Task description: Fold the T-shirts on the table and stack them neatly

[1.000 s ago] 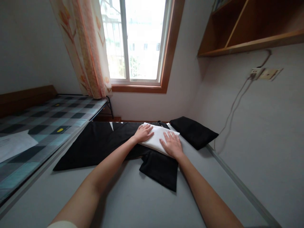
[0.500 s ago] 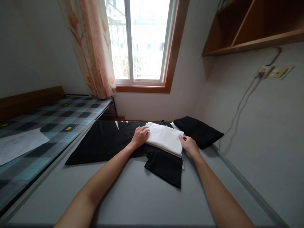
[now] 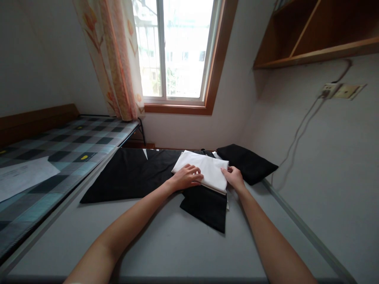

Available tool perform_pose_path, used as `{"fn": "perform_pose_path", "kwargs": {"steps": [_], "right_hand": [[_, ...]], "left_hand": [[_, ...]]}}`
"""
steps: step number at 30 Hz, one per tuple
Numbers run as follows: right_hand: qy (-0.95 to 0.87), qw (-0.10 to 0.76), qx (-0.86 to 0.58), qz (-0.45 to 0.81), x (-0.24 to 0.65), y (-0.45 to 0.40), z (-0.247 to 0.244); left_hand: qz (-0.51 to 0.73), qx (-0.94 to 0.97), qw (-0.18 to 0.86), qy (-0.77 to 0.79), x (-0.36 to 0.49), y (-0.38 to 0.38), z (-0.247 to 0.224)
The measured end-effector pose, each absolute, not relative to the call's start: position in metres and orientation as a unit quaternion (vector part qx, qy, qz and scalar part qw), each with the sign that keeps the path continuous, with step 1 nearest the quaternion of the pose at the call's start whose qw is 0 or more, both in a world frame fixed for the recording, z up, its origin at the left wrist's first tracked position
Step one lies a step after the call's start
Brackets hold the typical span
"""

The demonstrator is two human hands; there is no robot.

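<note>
A folded white cloth (image 3: 209,162) lies on top of black fabric on the grey tabletop (image 3: 183,244). My left hand (image 3: 188,177) rests on its front left part, fingers stretched out and a little apart. At the right edge, my right hand (image 3: 234,176) pinches the white cloth between thumb and fingers. A large black cloth (image 3: 127,173) spreads flat to the left and runs beneath the white one. From under the white cloth a smaller black piece (image 3: 205,209) sticks out toward me. Beyond my right hand sits a black folded bundle (image 3: 247,162).
On the left stands a bed with a checked mattress (image 3: 97,134), a white paper sheet (image 3: 26,175) lying on it. A wooden shelf (image 3: 319,55) juts from the right wall above a socket (image 3: 330,90) with a hanging cord. Behind are a window and a curtain (image 3: 114,59).
My left hand has slid from the white cloth's left edge to the right and nearer, onto its front part. The right hand keeps hold of the right edge, having shifted very slightly left.
</note>
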State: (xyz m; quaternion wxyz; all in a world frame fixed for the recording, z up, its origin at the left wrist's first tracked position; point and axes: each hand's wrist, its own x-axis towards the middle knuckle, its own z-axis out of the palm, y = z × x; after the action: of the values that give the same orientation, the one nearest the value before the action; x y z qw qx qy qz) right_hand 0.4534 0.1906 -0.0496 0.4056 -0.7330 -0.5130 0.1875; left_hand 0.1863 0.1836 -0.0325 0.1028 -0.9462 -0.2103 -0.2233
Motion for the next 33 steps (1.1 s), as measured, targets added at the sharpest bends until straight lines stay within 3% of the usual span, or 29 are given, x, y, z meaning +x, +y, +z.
{"fn": "perform_pose_path", "kwargs": {"steps": [5, 13, 19, 23, 29, 33], "right_hand": [[-0.436, 0.527, -0.660, 0.310, 0.452, 0.190, -0.049], [-0.343, 0.575, -0.617, 0.413, 0.450, 0.188, -0.044], [-0.299, 0.531, -0.547, 0.573, 0.446, 0.185, -0.031], [-0.365, 0.504, -0.549, 0.558, 0.437, 0.181, -0.023], [-0.463, 0.473, -0.549, 0.511, 0.423, 0.172, -0.017], [-0.443, 0.471, -0.543, 0.536, 0.421, 0.167, -0.017]], "left_hand": [[-0.184, -0.941, 0.183, -0.217, 0.195, 0.178, -0.033], [-0.194, -0.934, 0.184, -0.238, 0.197, 0.177, -0.038], [-0.210, -0.929, 0.171, -0.252, 0.197, 0.176, -0.042], [-0.202, -0.941, 0.117, -0.246, 0.195, 0.178, -0.032], [-0.211, -0.926, -0.072, -0.306, 0.173, 0.181, 0.008], [-0.251, -0.877, -0.081, -0.401, 0.143, 0.181, 0.011]]}}
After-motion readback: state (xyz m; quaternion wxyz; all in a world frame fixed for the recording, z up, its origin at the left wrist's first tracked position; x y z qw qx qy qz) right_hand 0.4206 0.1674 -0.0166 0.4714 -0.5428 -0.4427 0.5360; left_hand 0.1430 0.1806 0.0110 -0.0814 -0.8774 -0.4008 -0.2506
